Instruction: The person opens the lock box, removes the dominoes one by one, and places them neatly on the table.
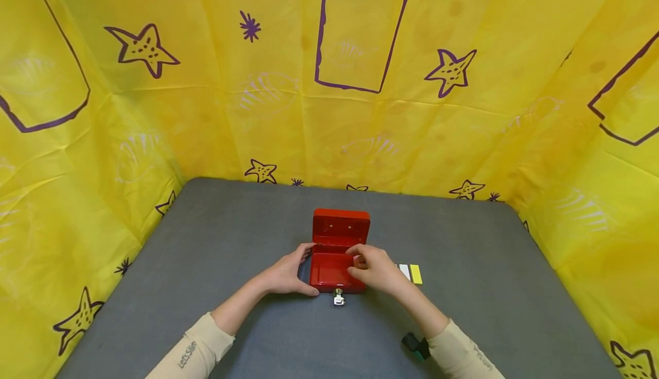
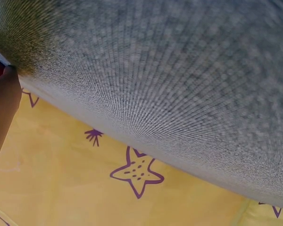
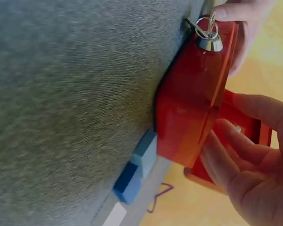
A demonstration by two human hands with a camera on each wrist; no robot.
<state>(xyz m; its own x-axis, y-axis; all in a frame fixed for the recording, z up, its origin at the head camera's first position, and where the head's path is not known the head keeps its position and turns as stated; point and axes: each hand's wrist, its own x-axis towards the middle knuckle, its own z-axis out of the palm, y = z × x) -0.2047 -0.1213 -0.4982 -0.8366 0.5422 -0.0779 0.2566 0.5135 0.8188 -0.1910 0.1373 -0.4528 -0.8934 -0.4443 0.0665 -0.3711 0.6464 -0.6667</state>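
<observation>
A red metal cash box (image 1: 329, 268) stands on the grey table with its lid (image 1: 341, 227) raised at the back. Keys on a ring (image 3: 206, 28) hang from the silver lock on its front. My left hand (image 1: 288, 272) holds the box's left side, thumb at the front corner and fingers towards the back. Over the right side of the box is my right hand (image 1: 378, 267), its fingers loosely bent and apart at the rim. Nothing can be clearly made out between them. In the left wrist view only part of the left hand (image 2: 2, 103) shows, at the left edge.
Right of the box lies a row of small blocks: a light blue block (image 3: 146, 151), a blue block (image 3: 127, 184), a white block (image 1: 405, 271) and a yellow block (image 1: 416, 274). A black object (image 1: 414, 344) sits by the right sleeve. Yellow patterned cloth (image 1: 288, 110) walls the table.
</observation>
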